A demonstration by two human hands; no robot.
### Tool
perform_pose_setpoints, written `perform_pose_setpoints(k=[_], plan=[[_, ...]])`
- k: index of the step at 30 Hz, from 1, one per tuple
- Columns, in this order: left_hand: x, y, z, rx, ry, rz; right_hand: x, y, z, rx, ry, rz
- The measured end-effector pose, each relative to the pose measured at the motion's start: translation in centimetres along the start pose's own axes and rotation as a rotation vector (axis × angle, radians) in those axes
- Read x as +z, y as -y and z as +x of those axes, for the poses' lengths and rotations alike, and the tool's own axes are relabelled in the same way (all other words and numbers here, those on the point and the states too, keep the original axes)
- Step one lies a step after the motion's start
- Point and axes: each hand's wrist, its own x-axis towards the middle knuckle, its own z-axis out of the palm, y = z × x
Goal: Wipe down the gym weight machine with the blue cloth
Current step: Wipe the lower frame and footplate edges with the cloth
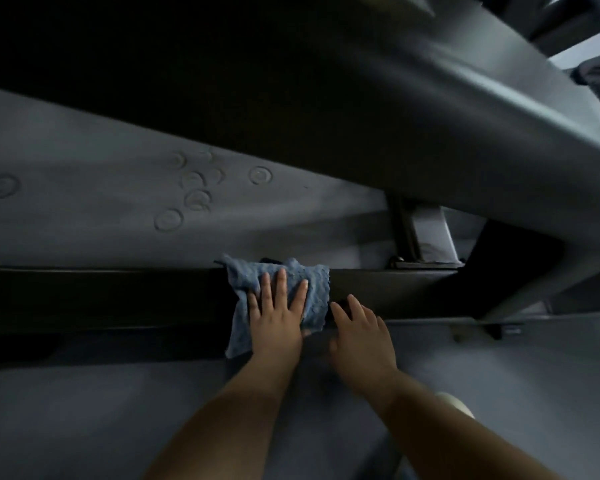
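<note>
- Cloth (pixel 314 292), blue and crumpled, lies draped over a dark bar (pixel 395 289) of the weight machine, low in the middle of the view, its lower edge hanging down the near face.
- The bar's long axis runs left to right, so any wiping stroke would likely travel sideways along it.
- The left hand (pixel 278 311) presses flat on the cloth, fingers straight and spread, pointing away toward the far side; it pinches nothing.
- The right hand (pixel 361 330) rests just right of the cloth on the same bar, fingers loosely extended, holding nothing; whether it touches the cloth's edge I cannot tell.
- The left hand is therefore the one placed to push the cloth.
- A grey panel (pixel 118 202) with round marks slopes behind the bar.
</note>
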Motion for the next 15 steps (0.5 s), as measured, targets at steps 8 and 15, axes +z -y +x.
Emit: perform_pose_setpoints(k=[8,15], plan=[[-1.0,-5.6,1.7,0.163,0.058,0.024,0.1,-4.7,-0.7,0.105,0.016,0.172],[-0.8,-8.4,1.7,0.411,0.079,0.031,1.2,-6.4,-0.5,0.244,-0.066,0.53]])
